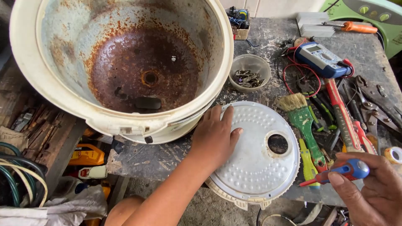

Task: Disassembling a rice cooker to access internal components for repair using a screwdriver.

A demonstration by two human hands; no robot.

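A: Left hand (215, 136)?

B: Flat, fingers spread, palm down on the round white perforated metal plate (255, 167). Gripping nothing, just pressing on the plate's left part.

A: Where's the plate?

B: On the worn grey workbench (159, 161), near its front edge, partly hanging over. It has a round hole (278, 143) toward the right. It sits just right of the rice cooker body.

A: Right hand (374, 188)?

B: Bottom right corner, fingers curled closed around a small screwdriver with a blue and red handle (345, 170). The tip points left toward the plate and stops short of the rim, not touching.

A: The cooker?

B: White rice cooker body (121, 62), tilted toward the camera, open mouth showing. The inside is heavily rusted with a hole in the centre of the base. It rests on the bench's left side, touching or nearly touching the plate, cannot tell which.

A: Anything else?

B: A green-handled paintbrush (303, 121) lies just right of the plate. A blue multimeter (320, 58) with red leads sits behind it. A clear plastic bowl of small metal parts (250, 73) stands behind the plate. An orange-handled screwdriver (356, 27) lies at the back right. Red-handled pliers (343, 115) lie right of the brush.
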